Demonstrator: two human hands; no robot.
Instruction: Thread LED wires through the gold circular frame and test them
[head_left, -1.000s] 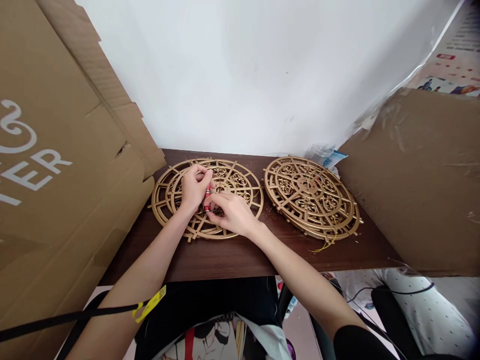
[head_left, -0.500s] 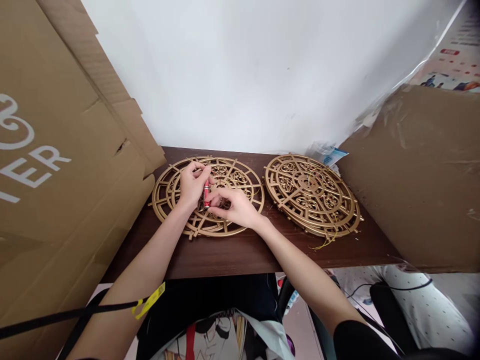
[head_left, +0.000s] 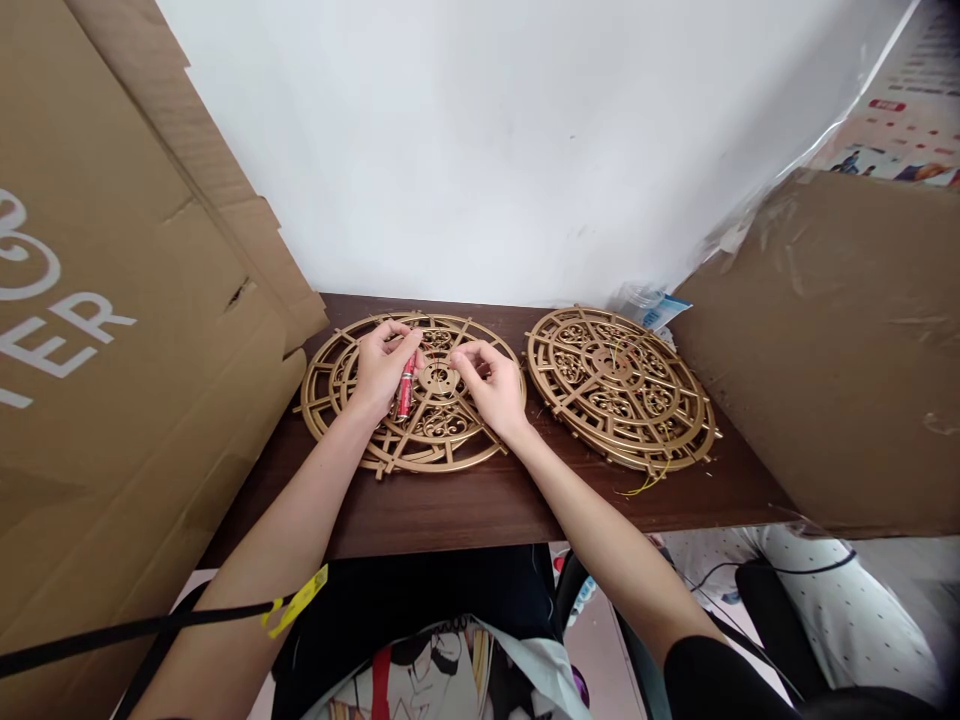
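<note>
My left hand (head_left: 388, 368) is closed around a slim red tube with silvery bands (head_left: 406, 390), its lower end pointing toward me. I cannot tell what kind of tube it is. Beneath both hands lies a gold openwork disc (head_left: 450, 466) with scrollwork and a round hub, stacked on at least one more like it. Over the right half of this disc, just beside the hub, my right hand (head_left: 491, 385) has thumb and fingertips pinched together. Whatever sits between those fingertips, perhaps a fine thread, is too small to make out.
A second stack of gold discs (head_left: 615, 400) lies on the right of the dark brown table (head_left: 465, 520), with a yellow thread (head_left: 643, 488) at its front edge. Behind it is a clear plastic bag (head_left: 637, 300). Cardboard walls (head_left: 150, 350) flank both sides; a white wall rises behind.
My right hand has left the red tube's lower end and moved right and up, beside the hub. My left hand stays nearly in place with the tube.
</note>
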